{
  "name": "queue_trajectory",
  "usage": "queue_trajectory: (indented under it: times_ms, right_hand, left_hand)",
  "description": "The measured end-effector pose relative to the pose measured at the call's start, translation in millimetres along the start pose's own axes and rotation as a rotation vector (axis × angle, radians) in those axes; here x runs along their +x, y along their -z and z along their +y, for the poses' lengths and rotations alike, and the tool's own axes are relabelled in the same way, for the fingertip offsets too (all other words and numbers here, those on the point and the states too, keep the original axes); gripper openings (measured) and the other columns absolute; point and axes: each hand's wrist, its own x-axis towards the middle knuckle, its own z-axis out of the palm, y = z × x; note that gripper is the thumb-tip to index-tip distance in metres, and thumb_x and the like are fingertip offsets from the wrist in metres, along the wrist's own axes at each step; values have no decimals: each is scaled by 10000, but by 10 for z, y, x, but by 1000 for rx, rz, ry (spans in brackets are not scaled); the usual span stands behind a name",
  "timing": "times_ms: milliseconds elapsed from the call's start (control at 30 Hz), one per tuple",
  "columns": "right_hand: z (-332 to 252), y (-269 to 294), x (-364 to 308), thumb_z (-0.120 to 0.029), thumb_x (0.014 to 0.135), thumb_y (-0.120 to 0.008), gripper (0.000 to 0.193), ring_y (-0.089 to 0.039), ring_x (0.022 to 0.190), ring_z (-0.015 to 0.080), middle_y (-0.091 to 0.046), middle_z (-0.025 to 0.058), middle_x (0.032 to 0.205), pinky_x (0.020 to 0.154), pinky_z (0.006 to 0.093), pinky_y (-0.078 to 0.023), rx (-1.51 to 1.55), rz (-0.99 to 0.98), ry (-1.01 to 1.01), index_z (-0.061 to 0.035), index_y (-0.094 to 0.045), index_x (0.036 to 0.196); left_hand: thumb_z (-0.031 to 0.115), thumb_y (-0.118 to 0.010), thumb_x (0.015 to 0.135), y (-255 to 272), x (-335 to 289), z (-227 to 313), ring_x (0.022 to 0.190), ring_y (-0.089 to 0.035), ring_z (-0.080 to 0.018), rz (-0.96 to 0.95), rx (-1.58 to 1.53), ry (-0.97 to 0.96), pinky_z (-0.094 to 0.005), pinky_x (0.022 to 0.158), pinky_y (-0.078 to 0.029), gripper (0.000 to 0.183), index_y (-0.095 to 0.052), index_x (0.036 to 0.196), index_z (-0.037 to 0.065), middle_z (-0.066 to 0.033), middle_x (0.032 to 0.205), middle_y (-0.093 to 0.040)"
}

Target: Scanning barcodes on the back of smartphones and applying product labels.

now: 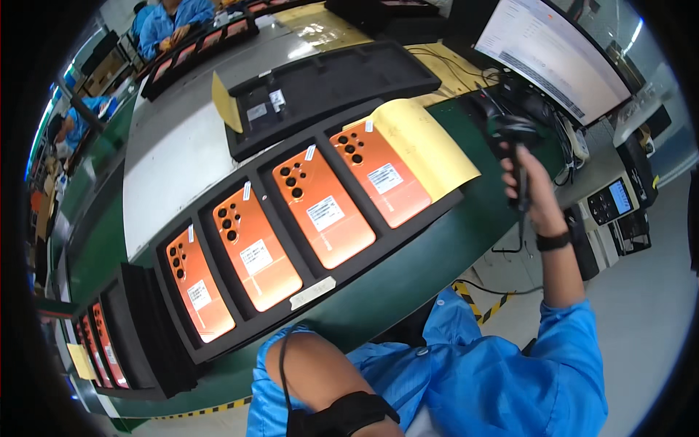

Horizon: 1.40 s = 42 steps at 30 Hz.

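Observation:
My right hand (537,186) is closed round the handle of a black handheld barcode scanner (515,130), held up at the right beside the monitor. Bent back toward my body, my left forearm (313,371) wears a black wristband (349,414); the left hand lies beyond the lower edge. In front of me a black foam tray (258,320) holds several orange smartphones (324,207) in a slanting row, camera lenses up. White labels and small pull tabs are stuck on their backs. A yellow sheet (419,138) partly covers the rightmost phone.
Behind lies another black tray (335,87) with a yellow flap (225,102). Stacked black trays (138,328) with more orange phones stand at the left. A monitor (553,54), cables and a label printer (615,202) are at the right. Co-workers in blue (175,25) sit farther back.

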Motion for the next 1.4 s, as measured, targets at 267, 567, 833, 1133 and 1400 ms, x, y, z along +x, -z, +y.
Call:
queue_trajectory:
  times_ms: [267,567,833,1133,1400]
  right_hand:
    - [-357,-1100,-784,-424,1060,-421,497,-477,580,74,-519,28,932,434,203,-424,187,-393,-360,-43,-478,1375]
    - [-374,-1337,-791,-401,1067,-425,457,-489,596,79,-508,28,916,441,209,-413,63,-388,-455,-4,-498,1282]
    - [-341,-1707,-978,-399,1057,-434,448,-502,644,98,-526,34,992,484,241,-447,274,-517,-420,-42,-483,1323]
    - [-208,-2052,-1060,-420,1055,-438,428,-514,647,98,-516,31,967,488,242,-474,215,-578,-557,-55,-491,1273]
    - [-277,-2088,-1119,-428,1066,-397,470,-500,640,97,-510,30,958,479,238,-463,159,-560,-489,-42,-472,1323]
  left_hand:
    - [87,-526,952,318,225,98,1384,-400,-300,-111,-309,208,-493,1085,-391,495,-438,1434,14,-128,1463,-459]
    - [68,-529,942,582,325,44,1417,-367,-300,-32,-435,358,-485,1105,-375,534,-415,1462,20,-131,1497,-426]
    - [80,-527,948,665,325,-80,1390,-391,-304,-116,-344,348,-488,1092,-386,506,-433,1441,16,-132,1470,-448]
    - [94,-526,955,713,426,-100,1360,-417,-308,-145,-265,290,-492,1077,-398,475,-453,1417,12,-134,1441,-473]
    - [107,-524,962,701,454,-99,1333,-440,-312,-131,-268,282,-495,1064,-409,449,-470,1396,9,-136,1414,-495]
